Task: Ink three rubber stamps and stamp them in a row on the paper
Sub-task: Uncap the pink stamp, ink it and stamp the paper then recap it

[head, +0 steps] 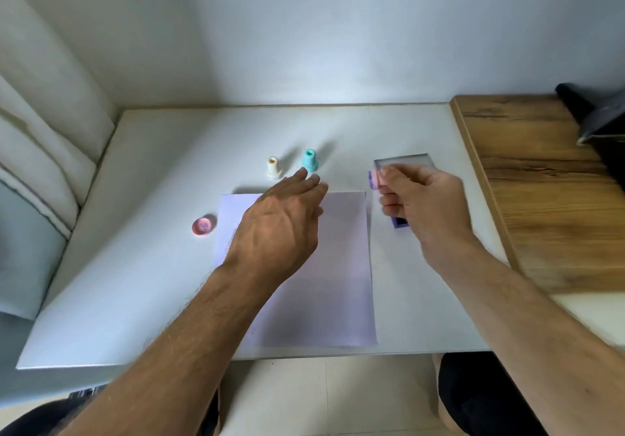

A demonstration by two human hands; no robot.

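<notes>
Right hand: the right hand (419,199) is raised over the right part of the tabletop, its fingers curled and pinching a pink stamp (378,179) whose end looks purple; motion blur hides the details of the grip.
Left hand: the left hand (280,222) reaches forward above the paper, back upward, fingers straight and loosely together, holding nothing; its fingertips (313,178) lie just in front of the teal stamp, and whether they touch it cannot be told.
Paper: 1 pale lilac sheet of paper (338,283) lies flat in the middle of the tabletop, long side running away from the person; no print is visible on its uncovered part.
Teal stamp: the teal stamp (310,159) stands upright beyond the far edge of the paper.
Cream stamp: the cream stamp (274,167) stands upright just left of the teal stamp, apart from it.
Ink pad: the ink pad (400,222) lies right of the paper, mostly hidden under the right hand; only a dark purple corner shows.
Clear lid: a clear lid (406,160) lies beyond the right hand.
Pink cap: a round pink cap (204,226) lies on the tabletop left of the paper, near its edge.
Tabletop: the white tabletop (135,266) abuts a wooden surface (541,199) on the right.
</notes>
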